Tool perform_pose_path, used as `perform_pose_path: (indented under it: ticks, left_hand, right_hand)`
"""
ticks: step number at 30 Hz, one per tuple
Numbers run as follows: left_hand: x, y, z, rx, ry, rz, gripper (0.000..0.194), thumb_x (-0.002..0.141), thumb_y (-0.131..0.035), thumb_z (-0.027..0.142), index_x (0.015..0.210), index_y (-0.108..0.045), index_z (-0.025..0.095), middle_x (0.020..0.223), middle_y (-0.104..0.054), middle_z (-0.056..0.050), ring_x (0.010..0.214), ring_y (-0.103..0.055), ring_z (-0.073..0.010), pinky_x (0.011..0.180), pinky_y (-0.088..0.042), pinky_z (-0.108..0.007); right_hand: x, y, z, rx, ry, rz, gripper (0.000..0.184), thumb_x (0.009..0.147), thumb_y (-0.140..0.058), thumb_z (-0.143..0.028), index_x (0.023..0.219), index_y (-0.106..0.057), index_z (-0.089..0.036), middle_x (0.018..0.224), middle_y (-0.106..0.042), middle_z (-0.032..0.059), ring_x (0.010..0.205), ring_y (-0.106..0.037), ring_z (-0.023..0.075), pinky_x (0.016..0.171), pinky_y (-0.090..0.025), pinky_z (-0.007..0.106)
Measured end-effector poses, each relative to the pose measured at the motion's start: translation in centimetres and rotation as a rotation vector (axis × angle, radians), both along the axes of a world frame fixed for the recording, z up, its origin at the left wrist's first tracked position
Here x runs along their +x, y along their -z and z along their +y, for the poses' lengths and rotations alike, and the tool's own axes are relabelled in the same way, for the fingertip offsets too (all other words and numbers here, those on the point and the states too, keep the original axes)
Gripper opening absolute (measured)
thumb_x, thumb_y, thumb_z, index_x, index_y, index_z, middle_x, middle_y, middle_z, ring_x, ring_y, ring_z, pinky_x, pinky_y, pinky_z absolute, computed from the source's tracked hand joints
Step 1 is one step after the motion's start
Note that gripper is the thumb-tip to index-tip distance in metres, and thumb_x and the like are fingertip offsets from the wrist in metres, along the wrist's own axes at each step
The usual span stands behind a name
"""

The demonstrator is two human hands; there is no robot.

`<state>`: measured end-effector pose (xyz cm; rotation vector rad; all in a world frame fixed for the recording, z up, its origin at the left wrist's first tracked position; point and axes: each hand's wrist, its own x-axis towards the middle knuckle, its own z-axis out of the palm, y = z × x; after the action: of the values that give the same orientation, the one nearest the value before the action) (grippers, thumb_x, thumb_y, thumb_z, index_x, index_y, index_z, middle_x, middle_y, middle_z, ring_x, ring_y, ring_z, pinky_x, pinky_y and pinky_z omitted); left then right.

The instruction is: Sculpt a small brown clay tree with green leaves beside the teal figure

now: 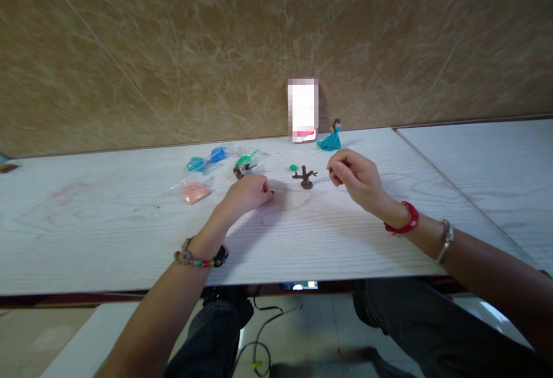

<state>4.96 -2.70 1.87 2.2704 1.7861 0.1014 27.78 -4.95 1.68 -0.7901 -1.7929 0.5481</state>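
Observation:
My left hand (pixel 247 195) is closed in a pinch near the white tabletop, with a small dark brown bit of clay (pixel 272 192) showing at its fingertips. My right hand (pixel 356 179) is raised a little and also closed, a tiny dark speck visible between thumb and fingers; its kind is hard to make out. Between the two hands stands a small brown clay tree (pixel 306 179) with bare branches and a round base. A green clay blob (pixel 294 167) sits at the tip of its left branch. Behind my left hand lies a wrapped brown clay lump (pixel 239 170).
Bagged clay lies to the left: pink (pixel 196 192), teal (pixel 197 163), blue (pixel 218 154) and green (pixel 244 160). A phone (pixel 303 110) with a blurred screen leans on the marble-patterned wall. Beside it stands a figurine in a teal dress (pixel 332 139). Cables (pixel 259 343) lie on the floor.

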Motion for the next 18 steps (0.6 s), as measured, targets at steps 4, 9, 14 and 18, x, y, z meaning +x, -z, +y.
perform_pose_path:
  ticks: [4,9,14,18]
  left_hand:
    - [-1.4,0.0,0.8,0.041,-0.024,0.009,0.015,0.072,-0.044,0.026,0.072,-0.056,0.016,0.073,-0.062,-0.006,0.066,-0.055,-0.0169,0.057,-0.037,-0.025]
    - [-0.4,0.5,0.7,-0.075,0.077,-0.146,0.013,0.073,-0.046,0.026,0.074,-0.054,0.016,0.064,-0.060,-0.002,0.059,-0.054,-0.0139,0.056,-0.037,-0.024]
    - [-0.2,1.3,1.0,0.005,0.046,-0.179,0.019,0.073,-0.048,0.027,0.088,-0.053,0.015,0.067,-0.060,-0.001,0.059,-0.054,-0.0138,0.054,-0.036,-0.023]
    - [-0.4,1.2,1.3,0.026,0.027,-0.162,0.022,0.076,-0.047,0.028,0.093,-0.055,0.016,0.071,-0.062,-0.002,0.062,-0.055,-0.0141,0.056,-0.036,-0.023]
  right_hand:
    - [0.1,0.3,0.8,-0.147,-0.100,-0.044,0.018,0.077,-0.052,-0.033,0.072,-0.054,-0.016,0.060,-0.053,-0.0019,0.052,-0.046,0.0066,0.049,-0.038,0.021]
    - [-0.2,1.1,0.9,-0.267,-0.297,-0.309,0.018,0.079,-0.048,-0.023,0.084,-0.063,-0.014,0.071,-0.062,0.0023,0.058,-0.054,0.0074,0.054,-0.044,0.021]
    - [-0.3,0.8,0.2,-0.425,-0.328,-0.518,0.012,0.075,-0.055,-0.021,0.072,-0.062,-0.012,0.050,-0.053,-0.0039,0.042,-0.047,0.0048,0.042,-0.036,0.017]
    - [-0.4,0.9,0.5,-0.270,-0.268,-0.643,0.009,0.071,-0.064,-0.020,0.067,-0.063,-0.012,0.055,-0.060,-0.0008,0.049,-0.053,0.0070,0.049,-0.039,0.018]
